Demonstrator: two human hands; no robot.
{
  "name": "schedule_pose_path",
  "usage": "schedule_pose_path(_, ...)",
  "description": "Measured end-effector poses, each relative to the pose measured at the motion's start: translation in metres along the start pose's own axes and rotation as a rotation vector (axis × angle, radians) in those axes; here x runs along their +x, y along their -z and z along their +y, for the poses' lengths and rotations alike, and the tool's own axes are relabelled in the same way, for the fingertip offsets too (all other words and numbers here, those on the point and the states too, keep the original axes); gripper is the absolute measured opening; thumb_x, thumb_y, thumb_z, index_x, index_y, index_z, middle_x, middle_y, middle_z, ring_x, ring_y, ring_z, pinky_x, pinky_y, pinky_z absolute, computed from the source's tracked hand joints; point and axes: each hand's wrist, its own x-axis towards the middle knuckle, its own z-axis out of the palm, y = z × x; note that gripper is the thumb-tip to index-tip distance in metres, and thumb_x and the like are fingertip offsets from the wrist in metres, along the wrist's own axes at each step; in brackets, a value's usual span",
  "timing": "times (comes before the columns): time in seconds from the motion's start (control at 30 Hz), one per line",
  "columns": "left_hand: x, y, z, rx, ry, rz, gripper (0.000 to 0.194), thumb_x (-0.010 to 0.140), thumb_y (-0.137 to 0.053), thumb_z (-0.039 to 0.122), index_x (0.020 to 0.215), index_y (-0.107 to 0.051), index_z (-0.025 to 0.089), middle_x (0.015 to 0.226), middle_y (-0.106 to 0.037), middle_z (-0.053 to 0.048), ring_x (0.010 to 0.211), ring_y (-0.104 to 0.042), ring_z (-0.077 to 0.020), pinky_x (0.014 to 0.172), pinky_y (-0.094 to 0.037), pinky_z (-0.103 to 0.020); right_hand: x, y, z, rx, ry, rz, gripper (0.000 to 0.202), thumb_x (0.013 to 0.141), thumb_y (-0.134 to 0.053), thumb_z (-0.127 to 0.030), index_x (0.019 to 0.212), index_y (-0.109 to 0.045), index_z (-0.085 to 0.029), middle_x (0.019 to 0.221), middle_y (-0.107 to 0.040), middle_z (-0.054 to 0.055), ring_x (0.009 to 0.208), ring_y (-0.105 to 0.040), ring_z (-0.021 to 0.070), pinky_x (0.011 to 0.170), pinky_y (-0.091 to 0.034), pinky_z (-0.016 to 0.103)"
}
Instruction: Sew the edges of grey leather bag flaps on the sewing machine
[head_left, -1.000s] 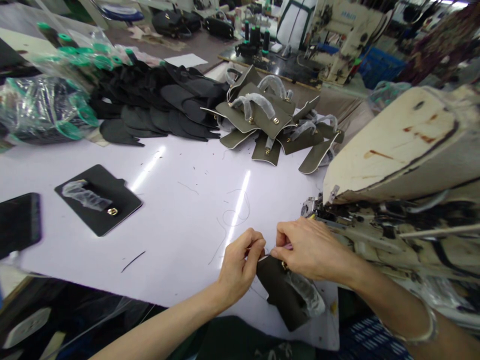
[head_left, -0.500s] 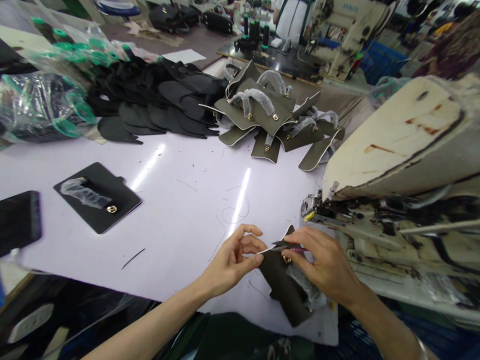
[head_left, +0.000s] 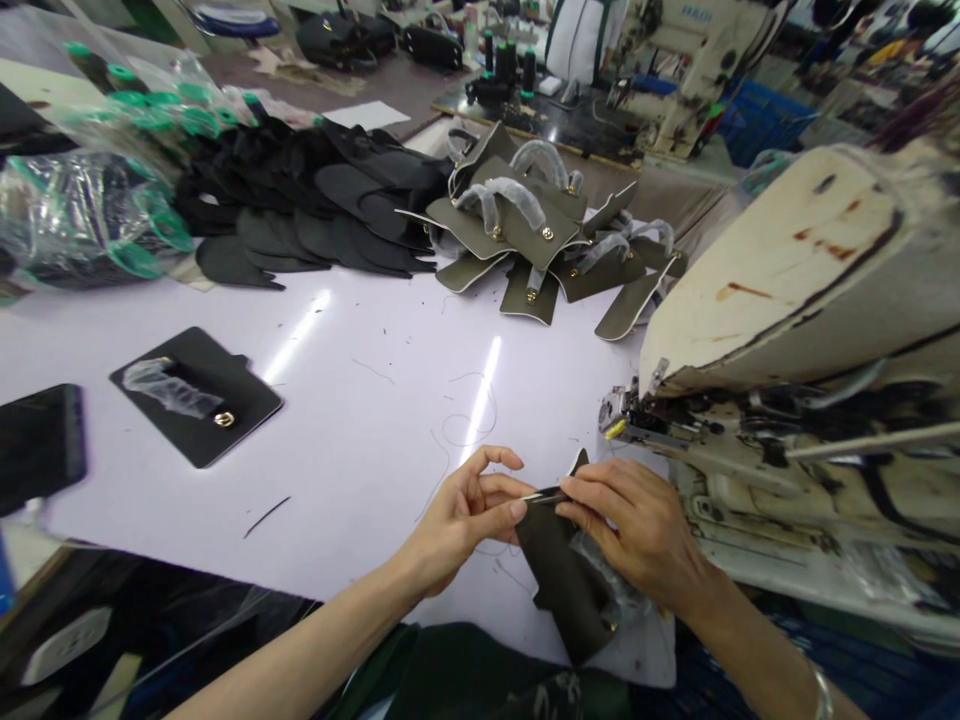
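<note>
The panel (head_left: 559, 580) hangs below the fingers, at the near side of the table (head_left: 360, 430), its long axis going from the left fingertips down toward the person's right. The left hand (head_left: 454, 525) pinches its upper edge, other fingers loosely curled; the right hand (head_left: 637, 520) presses its fingers around the dark snips (head_left: 550, 495), whose narrow tips point left at this edge, and is nearer to the wrapped handle (head_left: 626, 590). The panel looks smooth, olive, leather-like; the wrap is wrinkled, clear plastic
</note>
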Motion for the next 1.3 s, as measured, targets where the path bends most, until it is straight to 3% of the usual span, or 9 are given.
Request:
schedule_pose_path(0.4,0.002,-0.003,-0.003,-0.09,0.003,-0.016,0.039,0.084,-0.075,0.022,0.108,-0.044,0.021,0.101,-0.073,-0.008,0.08,-0.068,-0.0169,0.066,-0.059,-0.029,0.0,-0.003,0.0,-0.003,-0.01,-0.011,0.012,0.094,-0.067,-0.021,0.106,-0.065,-0.019,0.094,-0.071,0.003,0.082,-0.063,0.0174,0.078,-0.045,0.033)
schedule_pose_path(0.8,0.004,-0.003,-0.006,-0.067,-0.034,-0.039,0.038,0.085,-0.075,0.02,0.107,-0.043,0.021,0.099,-0.073,-0.006,0.077,-0.067,-0.0145,0.065,-0.055,-0.025,0.0,-0.008,0.006,0.202,-0.103,-0.006,0.004,0.095,-0.065,-0.023,0.097,-0.067,-0.019,0.09,-0.072,0.003,0.083,-0.066,0.0169,0.079,-0.05,0.032)
schedule_pose_path(1.03,0.006,0.003,-0.002,0.032,-0.079,-0.052,0.035,0.088,-0.071,0.022,0.114,-0.046,0.021,0.1,-0.069,-0.005,0.084,-0.065,-0.0151,0.071,-0.05,-0.027,-0.012,-0.002,0.015,0.327,-0.353,0.133,0.015,0.091,-0.071,-0.027,0.105,-0.069,-0.022,0.094,-0.071,0.004,0.079,-0.065,0.0153,0.068,-0.054,0.026)
schedule_pose_path(1.17,0.007,0.003,0.001,0.134,-0.08,-0.078,0.037,0.087,-0.072,0.025,0.118,-0.052,0.02,0.111,-0.069,-0.009,0.096,-0.065,-0.0183,0.082,-0.049,-0.03,-0.022,-0.003,0.022,0.239,-0.225,0.17,0.021,0.089,-0.073,-0.023,0.11,-0.068,-0.022,0.097,-0.072,0.004,0.092,-0.067,0.018,0.08,-0.057,0.031)
schedule_pose_path(1.3,0.009,-0.002,0.0,0.185,-0.033,-0.055,0.04,0.087,-0.073,0.032,0.12,-0.053,0.022,0.109,-0.072,-0.01,0.092,-0.068,-0.0196,0.076,-0.048,-0.028,-0.026,-0.009,0.024,0.184,-0.153,0.173,0.024,0.089,-0.073,-0.022,0.112,-0.068,-0.023,0.099,-0.072,0.004,0.093,-0.068,0.0182,0.082,-0.056,0.033)
